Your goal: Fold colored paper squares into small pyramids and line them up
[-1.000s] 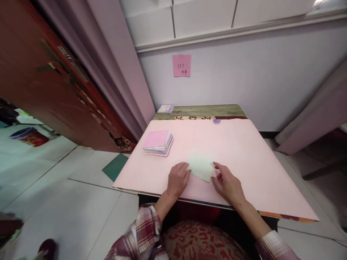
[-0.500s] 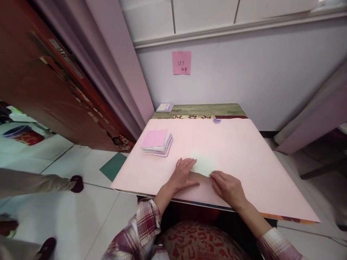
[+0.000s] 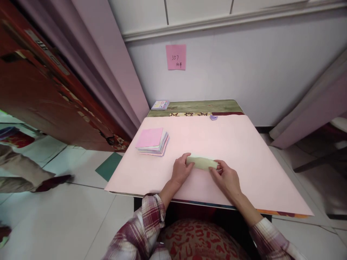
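Observation:
A pale green sheet of paper point(image 3: 201, 163), now a narrow strip, is held between my two hands over the pink-covered table point(image 3: 244, 180). My left hand point(image 3: 181, 168) pinches its left end between thumb and fingers. At the right end, my right hand point(image 3: 225, 177) grips it the same way. To the left of my left hand sits a stack of square coloured paper point(image 3: 150, 139), pink on top. A small folded purple paper piece point(image 3: 213, 117) lies at the far edge of the pink cover.
A small pack point(image 3: 161, 105) rests at the table's far left corner. On the wall hangs a pink note point(image 3: 176, 57). A green sheet point(image 3: 108, 167) lies on the floor by the table's left side. A person's leg point(image 3: 21, 173) is at the left.
The green paper has gone from lying flat under my fingers to a narrow strip held at both ends. Both hands moved slightly away from me. The person at the left shifted.

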A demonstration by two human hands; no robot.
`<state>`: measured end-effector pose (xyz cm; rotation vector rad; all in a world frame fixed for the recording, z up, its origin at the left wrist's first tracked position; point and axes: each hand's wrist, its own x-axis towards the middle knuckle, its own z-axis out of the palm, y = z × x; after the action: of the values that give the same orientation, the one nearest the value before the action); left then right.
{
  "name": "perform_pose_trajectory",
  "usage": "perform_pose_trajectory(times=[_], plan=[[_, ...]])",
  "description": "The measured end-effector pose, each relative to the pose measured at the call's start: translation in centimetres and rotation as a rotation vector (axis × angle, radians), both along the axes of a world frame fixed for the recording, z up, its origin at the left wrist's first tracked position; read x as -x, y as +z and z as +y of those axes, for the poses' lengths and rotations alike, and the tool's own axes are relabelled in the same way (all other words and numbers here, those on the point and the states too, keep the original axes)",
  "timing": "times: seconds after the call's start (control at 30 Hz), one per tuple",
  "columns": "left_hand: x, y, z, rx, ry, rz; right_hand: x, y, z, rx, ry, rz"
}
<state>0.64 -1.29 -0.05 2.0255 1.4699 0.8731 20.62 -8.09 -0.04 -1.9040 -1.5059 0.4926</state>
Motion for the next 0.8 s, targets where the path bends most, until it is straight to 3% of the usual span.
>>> perform_pose_trajectory(times=[0.17, 0.27, 0.37, 0.57, 0.7, 0.8], plan=[[-0.6, -0.6, -1.0, -0.204, 0.097, 0.054, 0.4, -0.4, 0.5, -0.009, -0.091, -0.01], [-0.9, -0.5, -2.5, -0.307, -0.058, 0.109, 0.2, -0.7, 0.4, -0.066, -0.112, 0.008], [-1.3, -0.5, -3.7, -0.308, -0.25, 0.197, -0.3, -0.7, 0.7, -0.083, -0.104, -0.03], [-1.6, -0.6, -4.1, -0.323, -0.324, 0.337, -0.9, 0.8, 3.6, 0.13, -0.002, -0.263], [-1.5, -0.4, -4.2, -0.339, -0.336, 0.356, -0.8, 1.8, 5.8, 0.322, 0.058, -0.321], [-1.5, -0.4, -4.2, -0.348, -0.329, 0.355, -0.9, 2.1, 6.8, 0.366, 0.095, -0.336]])
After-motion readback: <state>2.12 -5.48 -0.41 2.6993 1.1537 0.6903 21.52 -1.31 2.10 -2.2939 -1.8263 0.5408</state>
